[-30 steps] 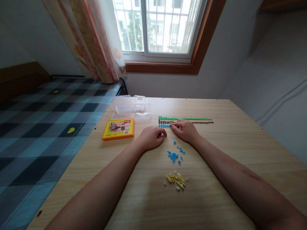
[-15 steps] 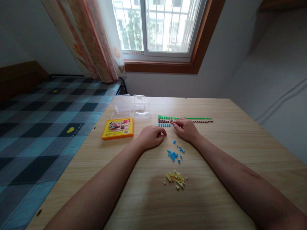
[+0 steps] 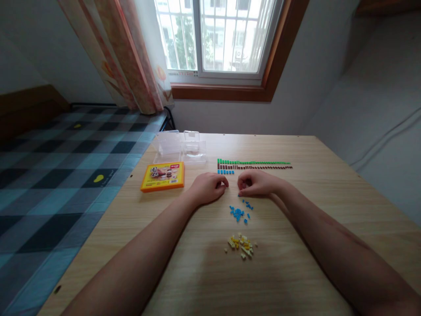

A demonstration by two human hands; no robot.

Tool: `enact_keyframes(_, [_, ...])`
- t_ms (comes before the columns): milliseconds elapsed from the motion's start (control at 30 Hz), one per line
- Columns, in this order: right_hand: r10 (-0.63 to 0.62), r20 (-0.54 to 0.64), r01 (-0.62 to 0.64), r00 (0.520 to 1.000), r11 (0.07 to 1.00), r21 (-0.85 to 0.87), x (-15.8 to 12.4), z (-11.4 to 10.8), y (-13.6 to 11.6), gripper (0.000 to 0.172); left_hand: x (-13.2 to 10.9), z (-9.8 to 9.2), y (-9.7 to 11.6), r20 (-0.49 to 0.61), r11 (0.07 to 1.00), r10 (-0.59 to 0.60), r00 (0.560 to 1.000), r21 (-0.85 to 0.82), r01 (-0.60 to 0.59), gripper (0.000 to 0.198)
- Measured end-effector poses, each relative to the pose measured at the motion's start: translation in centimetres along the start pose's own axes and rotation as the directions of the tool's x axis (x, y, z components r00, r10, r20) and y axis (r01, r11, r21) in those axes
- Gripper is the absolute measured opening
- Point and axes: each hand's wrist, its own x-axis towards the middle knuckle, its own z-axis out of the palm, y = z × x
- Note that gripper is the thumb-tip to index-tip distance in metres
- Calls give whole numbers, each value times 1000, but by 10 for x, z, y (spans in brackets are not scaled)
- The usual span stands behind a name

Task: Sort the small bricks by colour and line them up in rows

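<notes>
On the table, my left hand (image 3: 208, 188) rests with its fingers loosely curled and a gap beside the thumb; nothing shows in it. My right hand (image 3: 256, 183) pinches a small blue toy brick (image 3: 238, 195) at the tabletop, mostly covered by the fingertips. Just beyond the hands lies a short row of blue bricks (image 3: 225, 172). Behind it run a long row of dark brown bricks (image 3: 243, 167) and a row of green bricks (image 3: 253, 163), both taller at the left end. Closer to me is a loose blue pile (image 3: 237, 213).
A pile of yellow and cream bricks (image 3: 241, 245) lies nearest me. Left of my left hand sits a yellow-orange box (image 3: 162, 177). Clear plastic cases (image 3: 194, 153) stand open behind it. A bed with a checked sheet (image 3: 66, 166) borders the table's left side.
My right hand has drawn back from the end of the blue row toward me, onto a loose blue brick. The left hand has stayed in place.
</notes>
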Motion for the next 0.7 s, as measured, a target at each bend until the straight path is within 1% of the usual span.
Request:
enact_keyframes(133, [-14,-80,14,997,1000,-4,1,3,5,13,0,0,0,-5,1000,12,1000,-1,-12,24])
enact_keyframes(233, [-57,-188,36,980,993,-111,3,5,11,14,0,-1,1,4,1000,5,1000,-2,-5,24])
enact_keyframes(367, [-155,-347,53,925,956,-288,7,6,18,20,0,-1,1,1,1000,0,1000,1,0,24])
enact_keyframes(500, [-163,-460,6,873,946,-323,7,9,22,21,0,-1,2,-4,1000,1,1000,3,-1,23])
enact_keyframes(567, [-157,-479,-4,864,948,-319,6,9,21,20,0,-1,2,-3,1000,-5,1000,5,5,23])
enact_keyframes(700, [-190,-440,36,878,941,-335,4,9,19,18,0,-1,3,-2,1000,-8,1000,-4,8,23])
